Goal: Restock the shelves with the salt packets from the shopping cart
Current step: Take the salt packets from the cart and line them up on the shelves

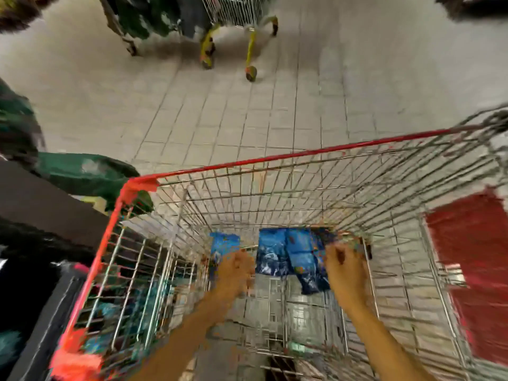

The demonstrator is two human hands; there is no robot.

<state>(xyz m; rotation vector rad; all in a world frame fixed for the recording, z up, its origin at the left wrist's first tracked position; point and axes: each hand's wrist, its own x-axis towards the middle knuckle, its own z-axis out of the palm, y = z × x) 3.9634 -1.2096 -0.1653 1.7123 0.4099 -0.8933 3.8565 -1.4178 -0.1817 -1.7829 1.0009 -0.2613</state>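
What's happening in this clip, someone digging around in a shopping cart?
Yes. A person leans over a wire shopping cart with a red rim, both hands down at its floor. The left hand grips one blue salt packet; the right hand reaches onto a small cluster of blue packets. No packet has left the cart. Another cart stands across the tiled aisle.

no text is legible; print on the blue salt packets (277, 254) is blurred.

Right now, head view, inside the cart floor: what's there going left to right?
Lone blue packet → left hand → cluster of blue packets → right hand → red panel beyond the cart wall. Blur hides whether either hand grips a packet.
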